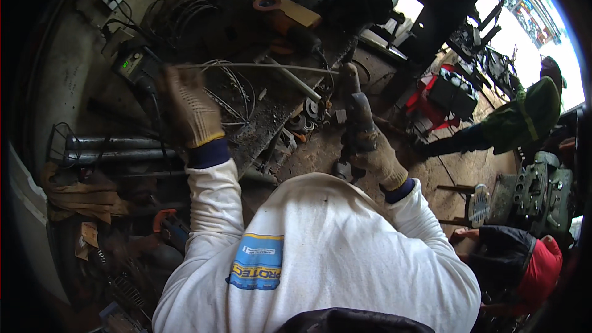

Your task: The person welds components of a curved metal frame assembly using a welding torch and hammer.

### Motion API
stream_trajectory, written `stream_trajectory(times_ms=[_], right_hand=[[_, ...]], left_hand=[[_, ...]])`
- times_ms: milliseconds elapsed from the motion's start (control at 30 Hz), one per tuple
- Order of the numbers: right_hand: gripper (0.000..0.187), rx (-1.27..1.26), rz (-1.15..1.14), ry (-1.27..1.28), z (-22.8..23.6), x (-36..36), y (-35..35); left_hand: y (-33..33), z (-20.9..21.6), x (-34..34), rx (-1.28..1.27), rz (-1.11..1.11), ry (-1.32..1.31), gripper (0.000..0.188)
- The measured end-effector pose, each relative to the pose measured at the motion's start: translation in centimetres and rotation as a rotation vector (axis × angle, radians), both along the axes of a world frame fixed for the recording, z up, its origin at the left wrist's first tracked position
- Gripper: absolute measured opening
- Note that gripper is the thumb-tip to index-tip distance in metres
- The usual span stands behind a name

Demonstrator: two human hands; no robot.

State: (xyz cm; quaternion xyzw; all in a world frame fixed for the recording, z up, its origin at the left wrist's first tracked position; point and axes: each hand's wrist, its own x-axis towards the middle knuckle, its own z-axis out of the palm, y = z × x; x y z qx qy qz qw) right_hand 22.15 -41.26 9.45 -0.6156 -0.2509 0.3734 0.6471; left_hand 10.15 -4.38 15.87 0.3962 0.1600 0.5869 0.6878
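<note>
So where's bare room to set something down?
Bare floor shows between the right hand and the stool, with a smaller patch between that hand and the bench. The bench's far end looks crowded: black coils, orange tool.

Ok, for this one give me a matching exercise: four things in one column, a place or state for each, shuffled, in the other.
Things
1. Rod
2. Tool
3. Pipes
4. Box

Places and states
A. Lying side by side on the picture's left
B. Held in the right grip
C. Showing a lit green display
D. Stretching across, one end at the left grip

Pairs: 1-D, 2-B, 3-A, 4-C
</note>
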Motion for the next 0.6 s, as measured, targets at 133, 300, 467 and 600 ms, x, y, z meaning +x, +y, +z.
stream_trajectory(times_ms=[133,300,467,600], right_hand=[[0.072,-0.029,-0.084,0.027,0.4,-0.4,-0.5],[0.075,-0.079,-0.035,-0.112,0.2,-1.1,-0.6],[0.077,-0.117,-0.046,-0.114,1.0,-2.8,-0.2],[0.086,-0.2,-0.049,-0.393,0.7,-3.0,-0.7]], left_hand=[[-4.6,4.8,-1.3,0.867,0.85,0.506,0.039],[-8.0,5.7,-0.4,1.85,0.297,1.015,0.039],[-6.8,4.8,-0.3,1.857,0.054,0.979,0.036],[-7.6,5.2,-0.1,1.784,-0.04,0.948,0.034]])
